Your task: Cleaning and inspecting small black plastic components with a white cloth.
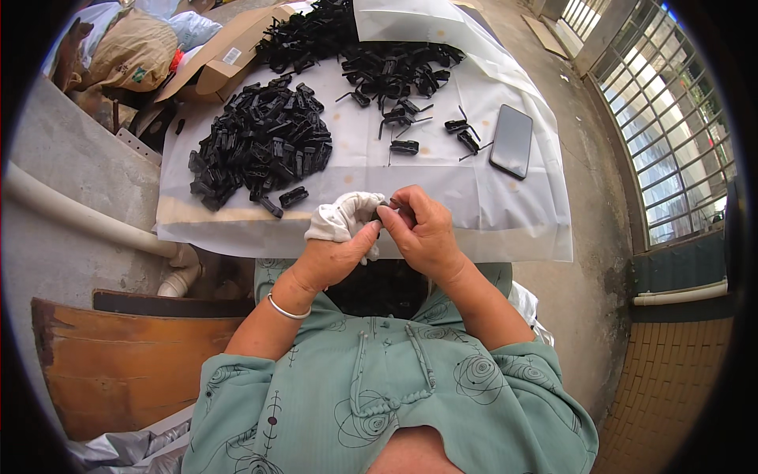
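My left hand [338, 241], with a white cloth glove [344, 215] over its fingers and a silver bangle on the wrist, meets my right hand [422, 229] just in front of the table's near edge. Between the fingertips of both hands sits a small black plastic part [386, 205], mostly hidden by the fingers. A large heap of like black plastic parts [260, 142] lies on the white sheet to the left, and a looser pile [395, 67] lies farther back.
The white sheet [489, 197] covers the table. A dark phone [512, 141] lies at its right. A few single black pieces [404, 147] sit mid-table. An open cardboard box [217, 59] and sacks stand at the back left; a white pipe [87, 217] runs at left.
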Demonstrator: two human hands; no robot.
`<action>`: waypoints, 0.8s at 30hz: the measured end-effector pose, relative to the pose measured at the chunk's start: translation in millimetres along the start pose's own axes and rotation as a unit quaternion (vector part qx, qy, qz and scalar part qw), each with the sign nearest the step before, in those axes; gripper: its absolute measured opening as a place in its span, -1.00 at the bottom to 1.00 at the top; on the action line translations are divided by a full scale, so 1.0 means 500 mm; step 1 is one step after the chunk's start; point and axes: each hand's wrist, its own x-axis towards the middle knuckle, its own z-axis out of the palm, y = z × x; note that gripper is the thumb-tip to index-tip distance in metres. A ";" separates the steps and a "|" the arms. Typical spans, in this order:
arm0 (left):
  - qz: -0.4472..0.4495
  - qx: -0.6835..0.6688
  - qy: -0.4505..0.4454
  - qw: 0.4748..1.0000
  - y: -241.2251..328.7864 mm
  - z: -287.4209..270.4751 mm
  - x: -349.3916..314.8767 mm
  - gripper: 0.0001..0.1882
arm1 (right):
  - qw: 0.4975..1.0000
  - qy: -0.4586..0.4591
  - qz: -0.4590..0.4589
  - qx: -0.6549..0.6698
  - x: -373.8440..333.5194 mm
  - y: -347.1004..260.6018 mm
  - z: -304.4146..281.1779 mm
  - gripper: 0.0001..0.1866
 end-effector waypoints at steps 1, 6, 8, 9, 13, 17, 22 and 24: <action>-0.011 -0.004 0.012 1.000 0.003 0.001 0.001 -0.72 | 0.999 -0.023 0.023 0.019 0.001 -0.001 -0.003 -0.86; 0.011 -0.001 0.054 0.999 0.000 0.001 0.001 -0.72 | 0.997 -0.074 -0.033 0.021 -0.005 0.003 -0.003 -0.87; 0.014 0.011 0.064 0.998 0.001 0.002 0.001 -0.73 | 0.994 -0.100 -0.041 0.015 -0.003 -0.001 -0.004 -0.86; 0.011 0.011 0.063 0.998 0.005 0.005 0.000 -0.73 | 0.995 -0.096 -0.030 0.014 -0.001 -0.003 -0.004 -0.83; -0.001 -0.008 0.047 0.999 0.016 0.012 0.000 -0.73 | 0.995 -0.100 0.003 0.024 -0.001 -0.004 -0.008 -0.79; 0.025 0.026 0.044 0.998 0.007 0.011 0.001 -0.74 | 0.995 -0.100 -0.002 0.015 -0.003 -0.003 -0.007 -0.80; 0.028 0.063 0.083 0.994 0.003 0.010 0.000 -0.76 | 0.995 -0.087 -0.009 0.043 -0.007 0.002 -0.003 -0.84; 0.026 0.055 0.077 0.995 0.004 0.010 0.000 -0.75 | 0.995 -0.085 -0.011 0.043 -0.008 0.004 -0.002 -0.84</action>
